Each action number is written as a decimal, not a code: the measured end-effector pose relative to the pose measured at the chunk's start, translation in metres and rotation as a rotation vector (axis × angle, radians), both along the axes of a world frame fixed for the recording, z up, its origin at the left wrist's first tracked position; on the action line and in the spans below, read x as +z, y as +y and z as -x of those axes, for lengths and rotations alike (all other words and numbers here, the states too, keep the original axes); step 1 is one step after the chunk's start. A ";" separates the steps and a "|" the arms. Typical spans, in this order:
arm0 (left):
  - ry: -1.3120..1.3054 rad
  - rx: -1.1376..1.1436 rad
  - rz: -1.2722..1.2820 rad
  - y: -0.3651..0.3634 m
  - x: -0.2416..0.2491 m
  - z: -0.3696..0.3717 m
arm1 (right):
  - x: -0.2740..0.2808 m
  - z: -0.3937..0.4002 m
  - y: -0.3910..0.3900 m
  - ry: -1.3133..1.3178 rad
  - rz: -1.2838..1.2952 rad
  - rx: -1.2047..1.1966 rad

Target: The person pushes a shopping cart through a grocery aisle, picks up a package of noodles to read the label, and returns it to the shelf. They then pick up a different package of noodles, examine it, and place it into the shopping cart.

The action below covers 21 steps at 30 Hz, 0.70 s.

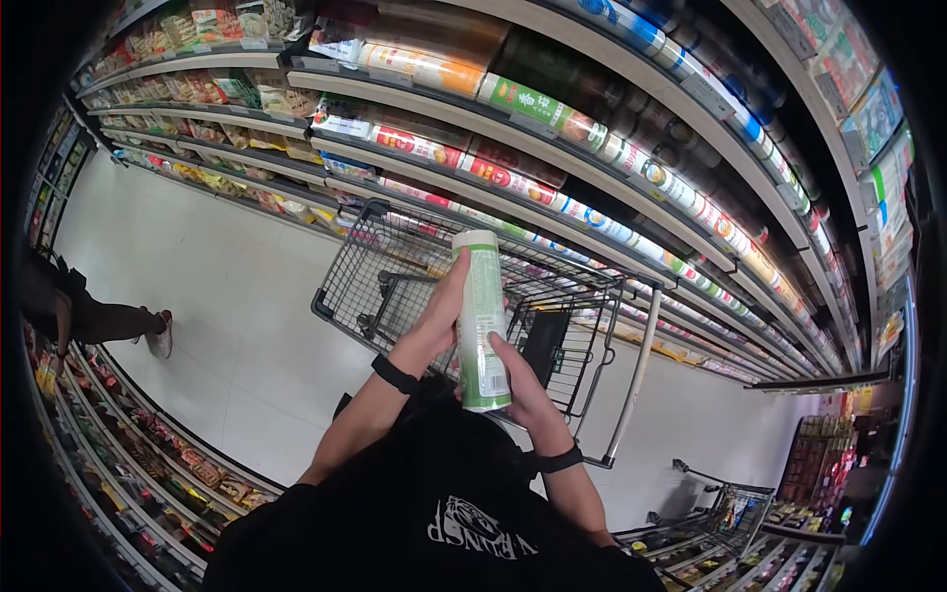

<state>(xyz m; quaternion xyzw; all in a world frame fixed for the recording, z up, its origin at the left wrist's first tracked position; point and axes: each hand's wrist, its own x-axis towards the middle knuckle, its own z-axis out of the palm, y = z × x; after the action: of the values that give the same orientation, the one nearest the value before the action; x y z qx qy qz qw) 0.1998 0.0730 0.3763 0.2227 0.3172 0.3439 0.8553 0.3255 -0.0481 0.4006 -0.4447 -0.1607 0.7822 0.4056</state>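
Note:
Both of my hands hold a green-and-white cylindrical pack (483, 316) nearly upright in front of my chest. Printed text and a barcode face me on its side. My left hand (446, 304) wraps the pack's left side near the upper half. Lower down on the right, my right hand (523, 383) grips it with the thumb laid across the printed side; its other fingers are partly hidden. Just beyond and beneath the pack stands a wire shopping cart (347, 281), its handle (639, 375) to the right.
Shelves (414, 94) of similar cylindrical packs run along the far side, with bagged goods (197, 84) at the left end. At the left edge, another person's leg (123, 321) shows on the pale floor (237, 296). A second cart (735, 508) stands at lower right.

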 end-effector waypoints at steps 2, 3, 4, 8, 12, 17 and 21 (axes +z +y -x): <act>0.034 0.016 -0.045 -0.001 0.004 0.002 | -0.009 0.003 -0.008 -0.108 0.019 -0.055; 0.032 0.024 -0.052 -0.002 0.008 0.002 | -0.010 0.002 -0.011 -0.145 0.024 -0.058; 0.030 0.032 -0.059 -0.003 0.014 0.002 | -0.011 0.001 -0.014 -0.181 0.029 -0.060; 0.021 0.038 -0.062 -0.011 0.018 -0.002 | 0.006 -0.004 -0.024 -0.331 -0.217 0.100; 0.055 0.029 -0.086 -0.025 0.018 -0.013 | 0.005 -0.013 -0.033 -0.324 -0.187 0.079; 0.267 0.069 -0.376 -0.055 0.013 -0.044 | 0.003 -0.022 -0.046 -0.165 -0.017 -0.094; 0.217 -0.043 -0.243 -0.081 0.022 -0.063 | 0.000 -0.046 -0.078 -0.262 -0.114 -0.115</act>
<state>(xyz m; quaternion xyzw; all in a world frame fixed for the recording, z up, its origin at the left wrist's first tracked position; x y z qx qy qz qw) 0.2630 -0.0081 0.3980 0.3671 0.3589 0.3356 0.7898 0.3717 -0.1264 0.4005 -0.5277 -0.2303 0.6827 0.4500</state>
